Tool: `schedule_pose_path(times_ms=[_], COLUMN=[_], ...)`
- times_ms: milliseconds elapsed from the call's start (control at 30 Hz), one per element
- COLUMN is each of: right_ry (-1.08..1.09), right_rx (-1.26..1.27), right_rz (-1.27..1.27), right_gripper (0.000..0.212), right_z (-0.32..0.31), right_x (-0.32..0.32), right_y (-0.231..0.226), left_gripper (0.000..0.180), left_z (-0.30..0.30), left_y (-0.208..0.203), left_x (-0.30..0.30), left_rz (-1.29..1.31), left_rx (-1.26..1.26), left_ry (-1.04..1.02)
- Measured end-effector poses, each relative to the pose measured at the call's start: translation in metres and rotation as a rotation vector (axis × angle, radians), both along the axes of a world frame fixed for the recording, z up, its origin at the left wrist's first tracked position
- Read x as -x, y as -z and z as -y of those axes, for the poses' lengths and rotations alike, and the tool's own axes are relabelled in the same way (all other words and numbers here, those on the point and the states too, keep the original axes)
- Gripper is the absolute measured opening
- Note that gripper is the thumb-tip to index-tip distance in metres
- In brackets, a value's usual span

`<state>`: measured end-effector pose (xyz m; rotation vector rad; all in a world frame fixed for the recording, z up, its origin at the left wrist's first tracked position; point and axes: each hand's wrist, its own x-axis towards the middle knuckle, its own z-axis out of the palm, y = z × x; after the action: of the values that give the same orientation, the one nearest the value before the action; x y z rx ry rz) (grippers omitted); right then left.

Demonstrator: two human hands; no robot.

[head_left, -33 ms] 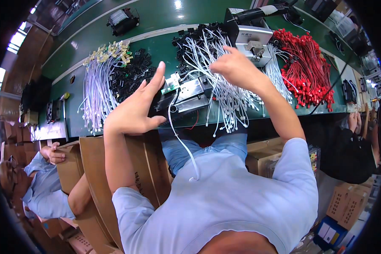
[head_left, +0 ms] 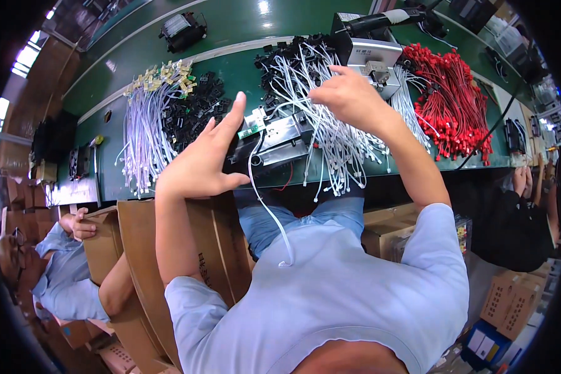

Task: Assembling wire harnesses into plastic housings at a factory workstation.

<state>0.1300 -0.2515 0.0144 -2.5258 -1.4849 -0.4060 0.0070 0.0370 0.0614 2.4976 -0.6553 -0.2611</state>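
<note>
My left hand [head_left: 199,159] is open at the left side of a black plastic housing [head_left: 283,149], thumb and fingers spread apart. On the housing's upper left sits a small green circuit board [head_left: 252,128] with a white connector. From it a white cable [head_left: 269,212] hangs over the table edge onto my shirt. Above a pile of white cables [head_left: 343,149], my right hand [head_left: 352,100] has one finger stretched out and the others drawn together. Whether a cable lies between those fingertips cannot be made out.
White cables with yellowish ends [head_left: 146,124] lie left, beside small black parts [head_left: 199,103]. Behind my right hand stands a metal device [head_left: 374,53] with a black handheld tool [head_left: 380,22]. Red cables [head_left: 449,100] are heaped right. Another person [head_left: 68,268] sits left, near a cardboard box [head_left: 149,249].
My left hand has shifted very slightly to the right, toward the housing. My right hand stays almost where it was.
</note>
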Motion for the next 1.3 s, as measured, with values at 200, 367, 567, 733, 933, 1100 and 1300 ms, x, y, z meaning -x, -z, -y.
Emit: schedule_pose_path(times_ms=[200, 367, 567, 733, 933, 1100, 1300], right_ry=[-0.031, 0.259, -0.367, -0.209, 0.284, 0.550, 0.656], right_rx=[-0.369, -0.400, -0.304, -0.424, -0.414, -0.209, 0.087], right_rz=[-0.311, -1.000, -0.727, -0.801, 0.243, 0.685, 0.421], right_gripper=[0.013, 0.074, 0.089, 0.070, 0.073, 0.076, 0.076], right_z=[-0.005, -0.006, -0.026, -0.050, -0.089, -0.103, -0.113], right_x=[0.056, 0.054, 0.004, -0.027, -0.117, -0.276, -0.382], right_y=[-0.009, -0.010, -0.062, -0.172, -0.207, -0.132, 0.013], left_gripper=[0.121, 0.121, 0.117, 0.107, 0.055, 0.012, 0.006], left_z=[0.028, 0.023, 0.008, -0.028, -0.122, -0.132, -0.111], left_y=[0.024, 0.023, -0.064, -0.118, -0.032, 0.075, 0.107], left_x=[0.010, 0.016, 0.014, -0.038, -0.097, -0.089, -0.107], left_rz=[0.310, 0.385, 0.530, 0.915, 0.763, 0.434, 0.570], left_rx=[-0.204, -0.004, 0.383, 0.392, 0.743, 0.672, 0.178], left_ry=[-0.139, -0.216, -0.112, -0.113, -0.782, -0.918, -0.740])
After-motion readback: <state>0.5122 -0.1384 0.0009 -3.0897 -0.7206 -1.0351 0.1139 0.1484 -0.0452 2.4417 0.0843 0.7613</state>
